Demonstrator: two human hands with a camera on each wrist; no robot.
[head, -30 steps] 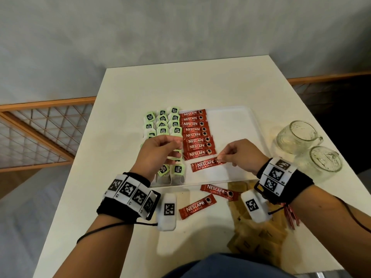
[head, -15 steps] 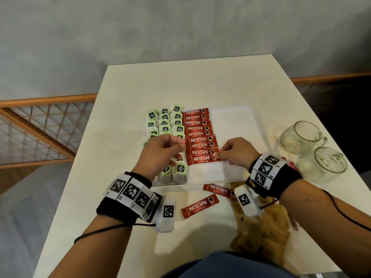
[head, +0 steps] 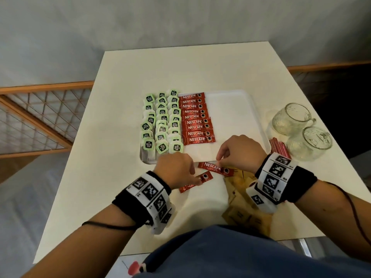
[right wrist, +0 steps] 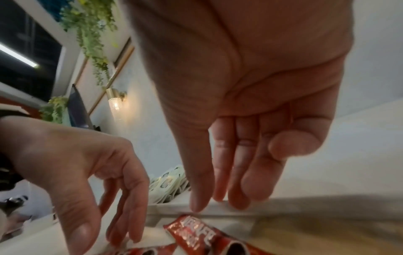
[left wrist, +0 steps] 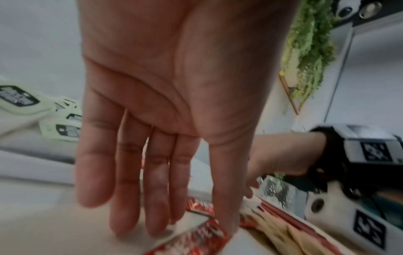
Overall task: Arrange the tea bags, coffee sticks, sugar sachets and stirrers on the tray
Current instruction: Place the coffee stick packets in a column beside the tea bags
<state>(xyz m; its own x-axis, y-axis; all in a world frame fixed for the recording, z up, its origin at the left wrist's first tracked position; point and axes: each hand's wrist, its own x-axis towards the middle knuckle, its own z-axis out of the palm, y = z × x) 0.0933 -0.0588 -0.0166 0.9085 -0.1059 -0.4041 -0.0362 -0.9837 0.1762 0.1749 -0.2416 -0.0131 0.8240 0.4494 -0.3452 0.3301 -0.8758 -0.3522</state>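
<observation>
A white tray (head: 228, 117) holds rows of green-tagged tea bags (head: 162, 125) on its left and a column of red coffee sticks (head: 195, 119) beside them. Two loose coffee sticks lie on the table just in front of the tray. My left hand (head: 197, 180) reaches down with straight fingers, and its fingertips (left wrist: 157, 231) touch the nearer coffee stick (head: 205, 176). My right hand (head: 219, 162) hovers with loose fingers just over the end of the other coffee stick (head: 215, 168), holding nothing. Brown sugar sachets (head: 241, 209) lie under my right wrist. Red stirrers (head: 279, 146) lie right of the tray.
Two glass mugs (head: 289, 119) (head: 309, 143) stand at the table's right edge, close to the stirrers. The right half of the tray is bare. A wooden railing with mesh (head: 40, 117) runs along the left of the table.
My right hand laid its coffee stick at the near end of the column and let go. Both hands then drew back off the tray to the loose sticks on the table.
</observation>
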